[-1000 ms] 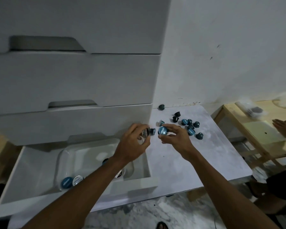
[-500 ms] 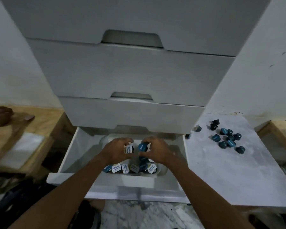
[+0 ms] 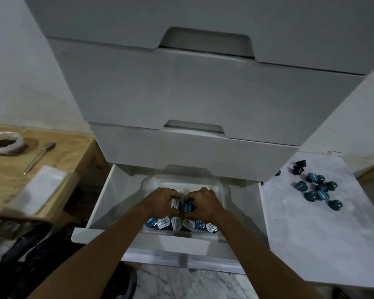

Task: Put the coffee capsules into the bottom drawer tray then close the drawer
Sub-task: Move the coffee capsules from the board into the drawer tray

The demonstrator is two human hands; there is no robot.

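Note:
The bottom drawer (image 3: 99, 203) of a white cabinet stands pulled out, with a clear plastic tray (image 3: 181, 180) inside it. A row of several blue and white coffee capsules (image 3: 177, 223) lines the tray's near side. Both my hands are low inside the tray. My left hand (image 3: 162, 201) is closed on a white-lidded capsule (image 3: 175, 205). My right hand (image 3: 203, 201) is closed on a blue capsule (image 3: 187, 207). The two held capsules sit side by side just above the row. Several more loose capsules (image 3: 315, 188) lie on the white table at the right.
Two shut drawers (image 3: 192, 147) overhang the open one. A wooden table (image 3: 13, 169) at the left carries a bag of brown powder (image 3: 4, 143), a spoon (image 3: 39, 156) and a white sheet (image 3: 41, 188). Dark clutter lies on the floor at lower left.
My hands carried two capsules from the white table on the right over to the open drawer. They have since sunk lower into the tray, close to the row of capsules.

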